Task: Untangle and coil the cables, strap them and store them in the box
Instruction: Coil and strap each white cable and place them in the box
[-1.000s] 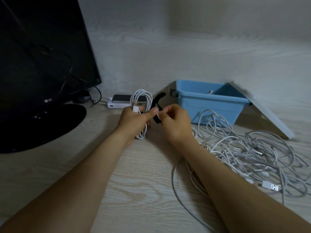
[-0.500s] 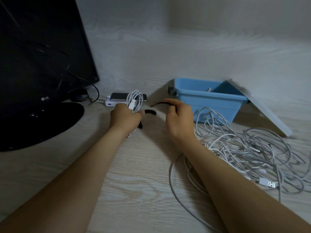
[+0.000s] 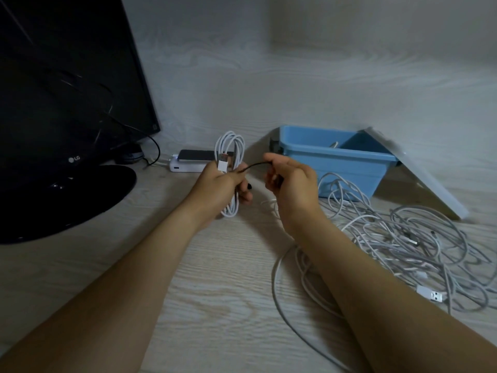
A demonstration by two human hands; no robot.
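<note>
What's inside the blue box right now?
Only one pale bit of cable shows above the near wall of the blue box. That wall hides the floor and anything else inside, so a count isn't possible.

Pale wood-grain bench (image 3: 215, 305), seen from above and in front. At left, the round black base (image 3: 67, 195) of a monitor rests on it. A thin black lead (image 3: 155, 153) curls behind the base. Just right of the lead, at centre, lies a white block (image 3: 185, 167) with a dark flat slab (image 3: 196, 155) on top. At upper right stands an open blue box (image 3: 349, 168). Its pale lid (image 3: 419, 179) is tilted, with the upper edge against the box's right rim and the lower edge on the bench. In front of the box, a tangle of white cables (image 3: 403, 243) spreads to the right edge, with one white USB plug (image 3: 433, 295) at its near side. A single loop (image 3: 275, 292) trails toward the lower centre.
</note>
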